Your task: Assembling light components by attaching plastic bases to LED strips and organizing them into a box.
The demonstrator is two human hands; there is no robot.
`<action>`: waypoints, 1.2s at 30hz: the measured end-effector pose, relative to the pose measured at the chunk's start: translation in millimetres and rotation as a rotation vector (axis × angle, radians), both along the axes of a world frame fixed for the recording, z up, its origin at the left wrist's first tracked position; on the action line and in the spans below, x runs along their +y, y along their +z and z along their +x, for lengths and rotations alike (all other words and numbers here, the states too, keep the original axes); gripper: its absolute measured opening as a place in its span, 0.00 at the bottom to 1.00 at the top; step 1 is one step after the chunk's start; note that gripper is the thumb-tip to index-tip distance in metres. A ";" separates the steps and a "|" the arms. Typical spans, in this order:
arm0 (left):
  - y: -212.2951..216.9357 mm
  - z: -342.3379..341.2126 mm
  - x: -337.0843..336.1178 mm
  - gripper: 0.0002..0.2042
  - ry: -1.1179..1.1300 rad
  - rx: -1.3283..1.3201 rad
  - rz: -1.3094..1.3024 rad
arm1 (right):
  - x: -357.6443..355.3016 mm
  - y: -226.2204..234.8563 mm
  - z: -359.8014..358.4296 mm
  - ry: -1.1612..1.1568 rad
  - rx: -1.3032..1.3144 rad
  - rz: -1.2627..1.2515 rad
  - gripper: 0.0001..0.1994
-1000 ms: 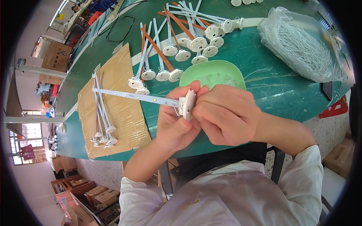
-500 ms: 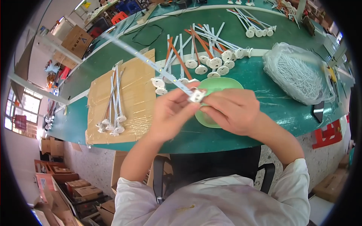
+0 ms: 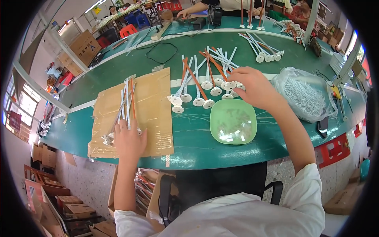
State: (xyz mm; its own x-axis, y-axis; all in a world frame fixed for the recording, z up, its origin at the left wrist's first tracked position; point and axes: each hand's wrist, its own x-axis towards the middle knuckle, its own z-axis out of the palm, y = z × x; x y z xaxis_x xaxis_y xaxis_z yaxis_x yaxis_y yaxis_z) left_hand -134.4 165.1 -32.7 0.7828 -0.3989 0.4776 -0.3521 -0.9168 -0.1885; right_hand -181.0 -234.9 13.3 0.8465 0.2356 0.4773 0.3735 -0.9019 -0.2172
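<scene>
On the cardboard sheet [image 3: 156, 114] my left hand [image 3: 129, 140] lies over the round ends of several LED light strips [image 3: 127, 98]. Its thumb stands apart from its fingers, and it covers part of the strips. My right hand [image 3: 254, 87] reaches over a pile of LED strips with round white bases [image 3: 216, 91], some showing white fronts and some orange backs. Thumb and fingers are spread around a base at the pile's right side, and the fingertips are partly hidden. Just below that hand sits a green bowl [image 3: 233, 103] with small clear and white pieces inside.
A plastic bag of thin white sticks [image 3: 306, 94] lies at the right, near a dark phone [image 3: 322, 127]. More strips [image 3: 268, 53] lie farther back. A black cable [image 3: 162, 51] crosses the far table. Across the table another person's arm [image 3: 193, 10] is visible.
My hands have parted. The left has moved down-left to the cardboard, where another strip now lies, orange back up. The right has moved up to the pile, uncovering the green bowl.
</scene>
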 end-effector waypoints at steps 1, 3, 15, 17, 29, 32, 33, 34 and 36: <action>-0.1 -0.5 -0.7 0.16 -0.062 -0.047 -0.003 | -0.4 -7.4 2.9 0.000 0.001 -0.006 0.15; 4.8 2.1 -7.0 0.17 -0.153 -0.068 -0.046 | 0.5 -16.7 8.4 -0.042 0.015 -0.129 0.16; 22.2 -2.2 -175.8 0.19 -0.940 0.786 -0.951 | 18.8 -14.6 -21.3 0.094 -0.128 0.510 0.15; 12.6 -5.8 -199.3 0.22 -0.910 0.919 -0.943 | 21.6 -30.1 -27.6 0.066 -0.158 0.468 0.14; -21.3 -22.2 -195.1 0.26 -1.112 1.350 -1.485 | 25.0 -61.1 -38.4 0.220 -0.710 0.225 0.13; -24.5 -22.3 -194.2 0.26 -1.121 1.370 -1.505 | 27.4 -61.4 -40.9 0.228 -0.684 0.230 0.13; -24.5 -21.6 -193.7 0.26 -1.115 1.403 -1.514 | 27.7 -62.1 -39.7 0.231 -0.687 0.212 0.13; -24.8 -19.0 -193.8 0.26 -1.115 1.399 -1.517 | 27.9 -61.6 -38.5 0.235 -0.692 0.193 0.13; -26.5 -11.2 -193.1 0.25 -1.095 1.400 -1.465 | 25.3 -59.6 -34.8 0.268 -0.674 0.194 0.13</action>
State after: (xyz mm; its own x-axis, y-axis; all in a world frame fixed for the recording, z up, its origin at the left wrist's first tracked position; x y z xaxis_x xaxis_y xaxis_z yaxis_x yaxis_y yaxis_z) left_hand -145.6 -28.0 -59.2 0.5780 -0.7652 0.2834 0.0846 0.4016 0.9119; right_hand -215.9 -209.6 -46.3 0.2813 0.2518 0.9260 0.6834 -0.7300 -0.0091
